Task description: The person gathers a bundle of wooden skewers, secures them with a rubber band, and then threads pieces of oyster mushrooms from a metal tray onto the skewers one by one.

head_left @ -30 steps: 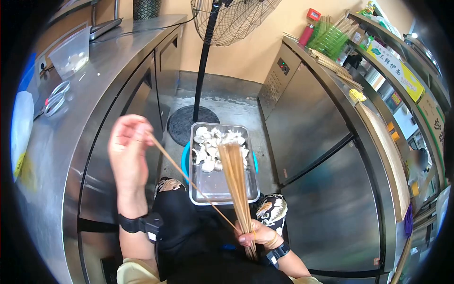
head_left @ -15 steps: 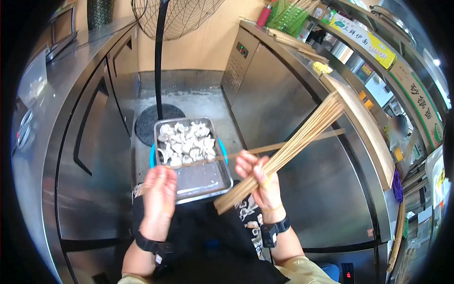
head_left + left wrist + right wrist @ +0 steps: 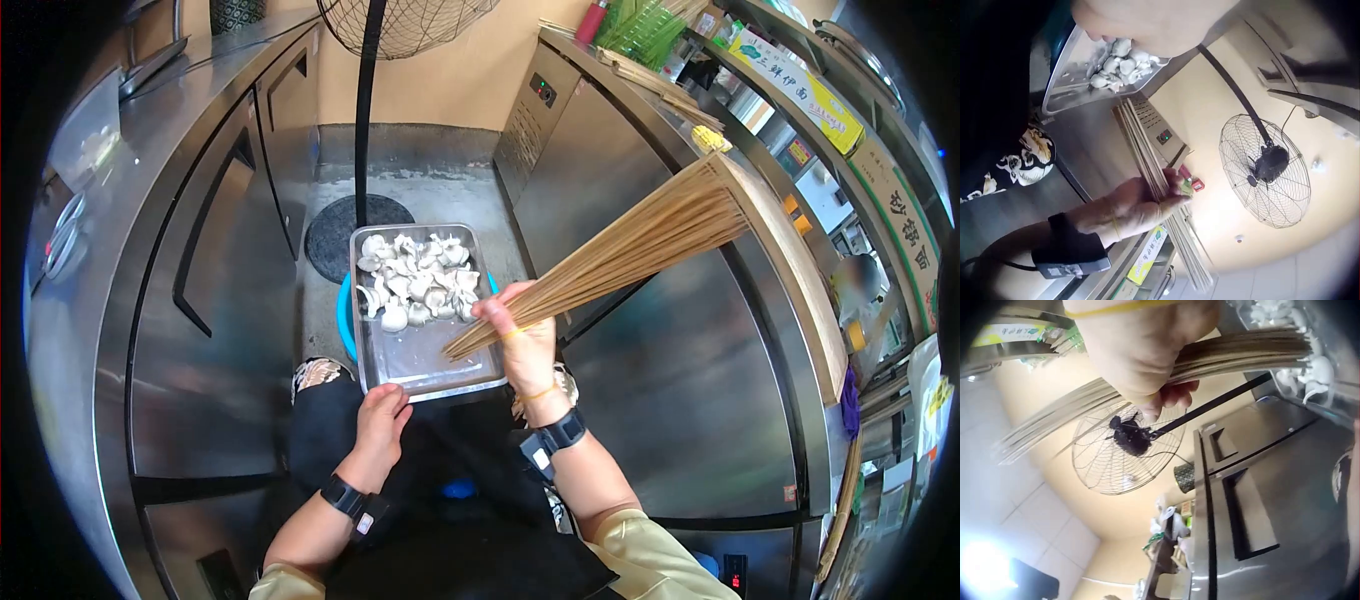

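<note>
In the head view, the right hand (image 3: pixel 524 340) is sitting at the centre of the frame with its fingers curled around a thick bundle of bamboo skewers (image 3: pixel 620 250), gripping it near one end. The bundle's long axis is running from that short lower-left end, which is hanging over the near right part of the metal tray (image 3: pixel 420 365), up toward the upper right of the frame, where the free ends are fanning out slightly in front of the steel counter (image 3: pixel 640 190). The left-wrist view is showing the same grip from below: the fingers (image 3: pixel 1169 190) are wrapping the skewers while the long part extends away past the hand. The mushroom pieces (image 3: pixel 415 280) are lying heaped in the far half of the tray, just up and left of the right hand's knuckles, so the short end of the bundle is pointing roughly toward them. The left hand (image 3: pixel 383 420) is resting lower in the frame at the tray's near edge, apparently holding nothing; whether its fingers are touching the rim cannot be told. The left hand is lying nearer the bare near half of the tray, while the right hand is lying nearer the mushrooms. A standing fan (image 3: pixel 365 110) is rising behind the tray at the top of the frame.
</note>
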{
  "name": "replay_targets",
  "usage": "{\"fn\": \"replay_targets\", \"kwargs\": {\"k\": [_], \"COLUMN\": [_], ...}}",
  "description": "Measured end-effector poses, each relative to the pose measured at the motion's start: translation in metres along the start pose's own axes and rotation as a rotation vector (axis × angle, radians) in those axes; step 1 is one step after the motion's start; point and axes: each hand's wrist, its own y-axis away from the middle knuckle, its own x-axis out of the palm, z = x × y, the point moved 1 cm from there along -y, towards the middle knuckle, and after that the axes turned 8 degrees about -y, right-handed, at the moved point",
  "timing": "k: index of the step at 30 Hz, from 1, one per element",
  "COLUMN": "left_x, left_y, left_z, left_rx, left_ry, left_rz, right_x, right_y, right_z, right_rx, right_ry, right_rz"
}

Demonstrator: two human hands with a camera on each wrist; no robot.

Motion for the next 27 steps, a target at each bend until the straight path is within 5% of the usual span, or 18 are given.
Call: {"fn": "replay_targets", "kwargs": {"k": [4, 8, 12, 18, 23, 27], "left_x": [-0.020, -0.020, -0.004, 0.066, 0.066, 0.070], "left_y": [0.005, 0.013, 0.011, 0.026, 0.035, 0.048], "left_z": [-0.006, -0.013, -0.034, -0.109, -0.134, -0.139], "left_rx": [0.001, 0.063, 0.243, 0.843, 0.599, 0.631], "left_ry": [0.006, -0.072, -0.231, -0.222, 0.049, 0.180], "left_rz": [0.069, 0.135, 0.244, 0.533, 0.627, 0.592], "right_x": [-0.010, -0.039, -0.020, 0.038, 0.067, 0.048], "right_y": [-0.002, 0.010, 0.004, 0.025, 0.048, 0.049], "right_z": [-0.073, -0.147, -0.129, -0.060, -0.016, -0.010], "right_rx": [0.055, 0.110, 0.085, 0.077, 0.169, 0.289], "right_ry": [0.071, 0.432, 0.374, 0.608, 0.710, 0.464], "right_rz": [-0.079, -0.166, -0.095, 0.286, 0.524, 0.701]}}
